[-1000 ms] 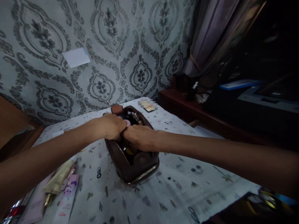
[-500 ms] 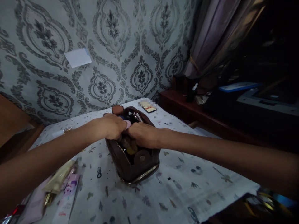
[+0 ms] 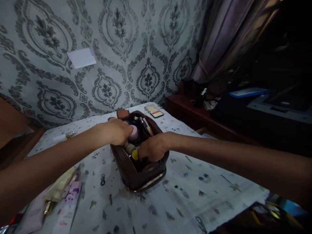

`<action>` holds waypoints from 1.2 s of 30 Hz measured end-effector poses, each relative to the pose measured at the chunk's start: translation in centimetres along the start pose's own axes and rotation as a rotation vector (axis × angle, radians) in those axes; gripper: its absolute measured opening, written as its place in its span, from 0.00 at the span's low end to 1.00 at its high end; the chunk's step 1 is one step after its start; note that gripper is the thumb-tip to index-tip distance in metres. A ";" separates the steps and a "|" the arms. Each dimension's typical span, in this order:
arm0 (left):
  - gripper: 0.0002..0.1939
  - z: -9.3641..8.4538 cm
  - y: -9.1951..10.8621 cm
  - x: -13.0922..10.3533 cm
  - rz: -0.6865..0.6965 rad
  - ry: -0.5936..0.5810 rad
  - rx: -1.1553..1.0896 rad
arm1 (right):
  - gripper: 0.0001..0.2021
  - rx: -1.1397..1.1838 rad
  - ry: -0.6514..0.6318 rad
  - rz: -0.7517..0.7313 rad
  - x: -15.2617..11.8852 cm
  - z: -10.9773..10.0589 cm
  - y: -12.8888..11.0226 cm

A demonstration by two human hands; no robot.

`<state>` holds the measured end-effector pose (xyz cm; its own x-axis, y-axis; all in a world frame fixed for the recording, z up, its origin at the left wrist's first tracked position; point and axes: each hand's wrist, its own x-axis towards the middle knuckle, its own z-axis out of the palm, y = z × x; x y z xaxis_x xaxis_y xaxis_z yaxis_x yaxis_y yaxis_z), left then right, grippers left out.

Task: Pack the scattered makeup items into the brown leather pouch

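Observation:
A brown cosmetic bag point(image 3: 122, 167) stands unzipped on the patterned cloth, its zipper edge folded down at the front. My left hand point(image 3: 121, 131) is closed over the bag's left rim, with its fingertips curled inside. My right hand point(image 3: 154, 148) reaches down into the front of the bag, and its fingertips are hidden there. Beside it lies a yellow round item point(image 3: 135, 154). Between the hands a pink rounded item point(image 3: 133, 133) shows in the bag, and slim tubes point(image 3: 146, 125) stand along the far right side.
To the left on the cloth point(image 3: 136, 214) lie a pink-and-white tube point(image 3: 69, 208), a cream tube with a gold cap point(image 3: 58, 188) and other cosmetics. Behind the bag is a phone point(image 3: 156, 113). A dark red cabinet point(image 3: 185, 112) borders the right side, and a patterned wall stands behind.
My right hand has moved from the middle of the bag toward its front right, uncovering the pink item and the slim tubes. My left hand stays on the rim.

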<state>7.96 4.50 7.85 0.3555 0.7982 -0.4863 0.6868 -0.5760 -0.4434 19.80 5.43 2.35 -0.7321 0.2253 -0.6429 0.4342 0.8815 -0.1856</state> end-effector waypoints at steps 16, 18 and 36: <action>0.14 1.4 -0.7 1.2 0.195 0.195 -0.139 | 0.13 0.047 0.889 0.074 -7.6 -0.1 -0.8; 0.16 1.3 -0.4 1.7 0.249 0.226 -0.141 | 0.13 0.088 1.068 0.110 -8.5 1.0 -0.6; 0.09 1.8 3.0 4.6 0.292 0.267 0.027 | 0.12 0.428 1.368 0.184 -8.7 10.4 0.5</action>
<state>10.50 6.10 2.98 0.6881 0.6157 -0.3840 0.5167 -0.7873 -0.3364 31.82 -0.36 0.12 -0.4621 0.7493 0.4743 0.5176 0.6622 -0.5419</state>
